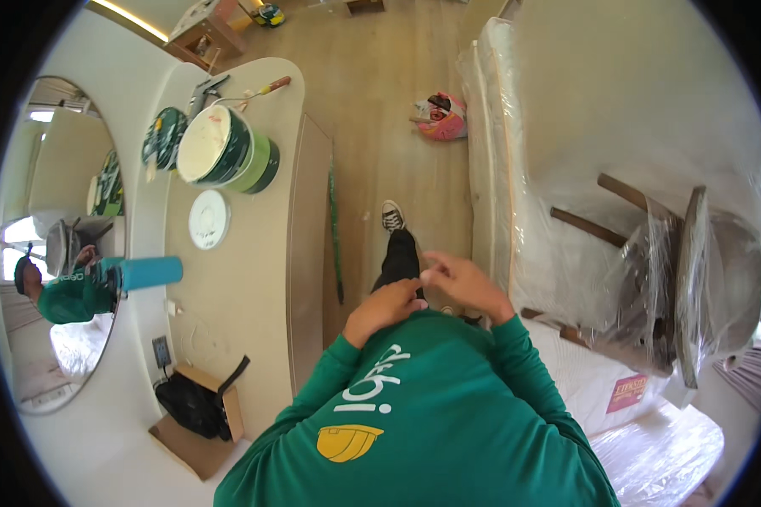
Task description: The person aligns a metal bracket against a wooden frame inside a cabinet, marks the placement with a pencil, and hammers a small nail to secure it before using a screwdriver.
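My left hand (pixel 386 309) is in front of my belly, palm turned down, with its fingers stretched toward my right hand. My right hand (pixel 467 283) is raised beside it, its index finger extended and its thumb side near the left fingertips. The fingertips of both hands meet or nearly meet; I cannot tell if they touch. Neither hand shows an object in it. Below them are my green sleeves, the green shirt (pixel 457 406) and one dark sneaker (pixel 392 216) on the wood floor.
A long counter (pixel 245 287) at left bears a bucket (pixel 220 144) of whitish paste, a white lid (pixel 209 219), a wooden-handled tool (pixel 275 85), a blue block (pixel 150 273) and a black bag (pixel 193 404). Plastic-wrapped mattresses (pixel 492 160) and a wrapped chair (pixel 719 279) stand right. A pink bag (pixel 446 123) lies ahead.
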The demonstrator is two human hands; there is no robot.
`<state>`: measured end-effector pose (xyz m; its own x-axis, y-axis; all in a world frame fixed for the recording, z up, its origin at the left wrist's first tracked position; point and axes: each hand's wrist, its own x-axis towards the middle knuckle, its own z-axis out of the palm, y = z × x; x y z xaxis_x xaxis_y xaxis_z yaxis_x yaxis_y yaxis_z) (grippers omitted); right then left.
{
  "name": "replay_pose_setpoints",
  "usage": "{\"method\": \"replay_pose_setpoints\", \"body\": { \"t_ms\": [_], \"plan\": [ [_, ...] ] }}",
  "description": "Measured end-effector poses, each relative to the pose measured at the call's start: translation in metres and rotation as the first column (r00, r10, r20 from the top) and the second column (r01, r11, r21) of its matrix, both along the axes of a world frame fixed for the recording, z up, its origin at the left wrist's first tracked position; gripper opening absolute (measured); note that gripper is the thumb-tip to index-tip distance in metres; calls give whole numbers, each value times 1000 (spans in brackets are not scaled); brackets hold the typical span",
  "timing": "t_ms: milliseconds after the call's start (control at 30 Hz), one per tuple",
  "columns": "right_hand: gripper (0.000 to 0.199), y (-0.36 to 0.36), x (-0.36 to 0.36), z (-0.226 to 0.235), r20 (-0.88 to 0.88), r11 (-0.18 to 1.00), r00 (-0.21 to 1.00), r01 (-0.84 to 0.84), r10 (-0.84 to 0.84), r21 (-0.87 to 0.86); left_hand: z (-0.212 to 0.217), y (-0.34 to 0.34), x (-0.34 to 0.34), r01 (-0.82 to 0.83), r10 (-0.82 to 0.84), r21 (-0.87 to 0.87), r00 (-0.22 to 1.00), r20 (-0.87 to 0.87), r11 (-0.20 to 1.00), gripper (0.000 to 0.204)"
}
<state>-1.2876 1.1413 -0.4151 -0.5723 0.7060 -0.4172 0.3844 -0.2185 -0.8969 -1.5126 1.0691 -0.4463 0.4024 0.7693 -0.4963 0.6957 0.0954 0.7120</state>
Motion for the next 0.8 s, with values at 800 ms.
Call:
{"method": "replay_pose_setpoints", "body": {
  "t_ms": [800],
  "plan": [
    [57, 485, -30, -183, 450, 987, 889, 137, -83, -89, -153, 460, -89, -15, -19, -237, 990, -142, 971, 44]
  ]
}}
